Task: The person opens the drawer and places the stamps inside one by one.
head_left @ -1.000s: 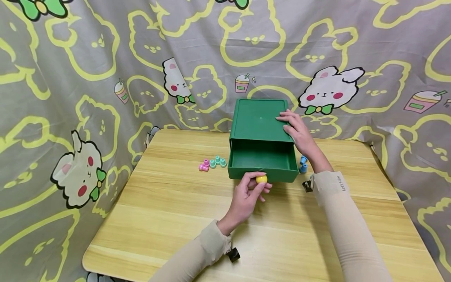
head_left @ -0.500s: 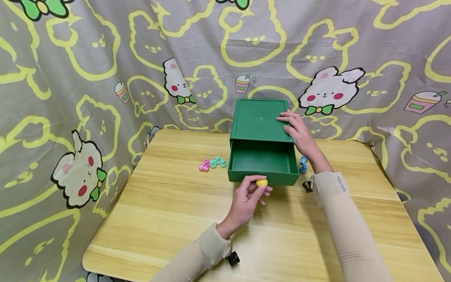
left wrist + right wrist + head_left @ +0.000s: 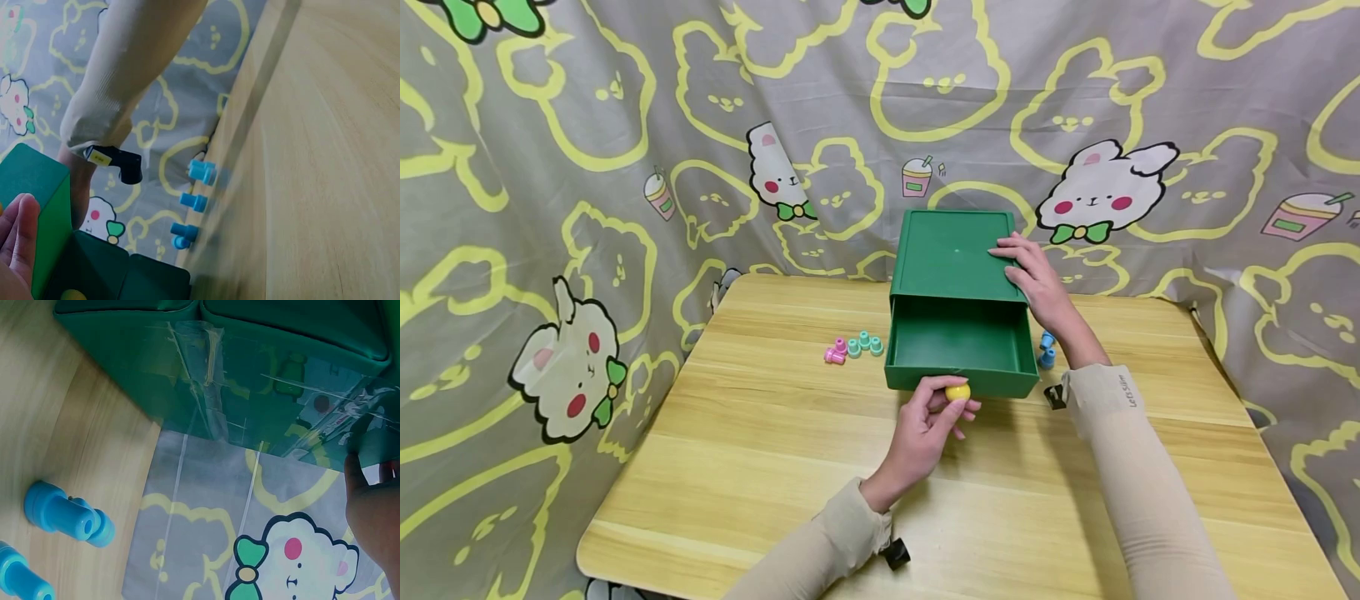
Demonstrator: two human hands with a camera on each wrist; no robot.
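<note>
A green drawer cabinet point(image 3: 955, 250) stands at the back of the table with its upper drawer point(image 3: 1000, 382) pulled out, the inside bare. My left hand point(image 3: 921, 429) pinches the round yellow knob point(image 3: 957, 391) on that drawer's front between thumb and index finger. In the left wrist view only part of the left hand point(image 3: 19, 244) shows, beside the green drawer point(image 3: 53, 231). Another yellow knob point(image 3: 74, 294) sits on a front lower down. My right hand point(image 3: 1033, 275) rests on the cabinet's top right edge, fingers lying over it; its wrist view shows the cabinet's side point(image 3: 244, 394).
Left of the cabinet several teal pegs point(image 3: 865, 343) and pink pegs point(image 3: 835, 352) stand or lie on the wooden table point(image 3: 737, 450). Blue pegs point(image 3: 1047, 358) are on the right side, close to the right forearm. A patterned curtain point(image 3: 835, 100) hangs behind.
The left hand has drawn the knob slightly toward the person, and the drawer has come out a little further. The right hand has stayed on the cabinet top.
</note>
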